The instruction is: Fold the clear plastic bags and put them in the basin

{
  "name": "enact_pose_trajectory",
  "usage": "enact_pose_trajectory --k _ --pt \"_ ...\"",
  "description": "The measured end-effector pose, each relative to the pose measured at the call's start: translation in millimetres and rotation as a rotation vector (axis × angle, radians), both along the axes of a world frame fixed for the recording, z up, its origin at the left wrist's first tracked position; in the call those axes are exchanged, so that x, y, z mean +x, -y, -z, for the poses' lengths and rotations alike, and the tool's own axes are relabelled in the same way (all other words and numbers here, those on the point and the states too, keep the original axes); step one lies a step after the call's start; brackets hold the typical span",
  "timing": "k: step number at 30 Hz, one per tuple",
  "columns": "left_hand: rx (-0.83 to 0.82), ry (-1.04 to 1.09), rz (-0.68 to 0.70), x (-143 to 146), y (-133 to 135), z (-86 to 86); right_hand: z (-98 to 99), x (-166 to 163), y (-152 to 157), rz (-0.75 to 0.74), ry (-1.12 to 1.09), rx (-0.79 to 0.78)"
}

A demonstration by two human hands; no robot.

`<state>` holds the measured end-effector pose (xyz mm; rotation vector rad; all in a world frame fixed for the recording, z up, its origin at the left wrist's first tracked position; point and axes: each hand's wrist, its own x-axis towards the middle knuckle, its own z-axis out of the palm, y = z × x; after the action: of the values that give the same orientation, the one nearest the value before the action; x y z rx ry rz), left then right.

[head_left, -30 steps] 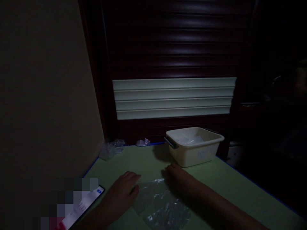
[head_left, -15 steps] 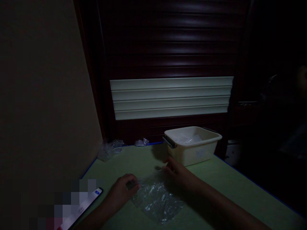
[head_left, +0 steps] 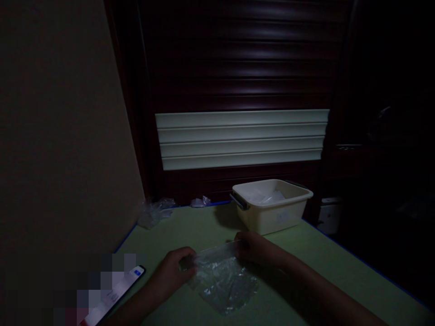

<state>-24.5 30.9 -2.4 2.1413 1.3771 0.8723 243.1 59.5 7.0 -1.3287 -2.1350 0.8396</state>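
A clear plastic bag lies crinkled over the green table, its upper edge stretched between my two hands. My left hand pinches the bag's upper left corner between thumb and fingers. At the upper right corner, my right hand is closed on the bag with its fingers curled. The room is dim, so whatever may be inside the bag cannot be made out.
Behind my right hand stands a cream plastic bin with dark handles and clear packets inside. More clear bags lie at the back left corner, with a small packet beside them. A phone, partly blurred out, rests left of my left arm.
My right hand has come down slightly and closed on the bag's upper right corner. The bag's top edge is now pulled straighter. My left hand has hardly moved.
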Motion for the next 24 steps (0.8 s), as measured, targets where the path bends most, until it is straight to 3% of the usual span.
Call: enact_pose_trajectory --k 11,18,21,24 --pt "0.104 -0.159 0.094 4.6 8.7 -5.1 -4.3 3.0 8.7 -0.024 0.099 0.125" --pt "0.372 -0.516 0.171 7.8 19.4 -8.3 -30.6 -6.1 34.0 -0.021 0.105 0.309" --pt "0.423 -0.660 0.186 11.5 24.4 -12.2 -39.9 -19.3 51.1 -0.138 0.138 0.349" --pt "0.408 -0.741 0.196 15.4 28.9 -17.9 -42.8 -27.7 68.9 -0.298 0.223 0.257"
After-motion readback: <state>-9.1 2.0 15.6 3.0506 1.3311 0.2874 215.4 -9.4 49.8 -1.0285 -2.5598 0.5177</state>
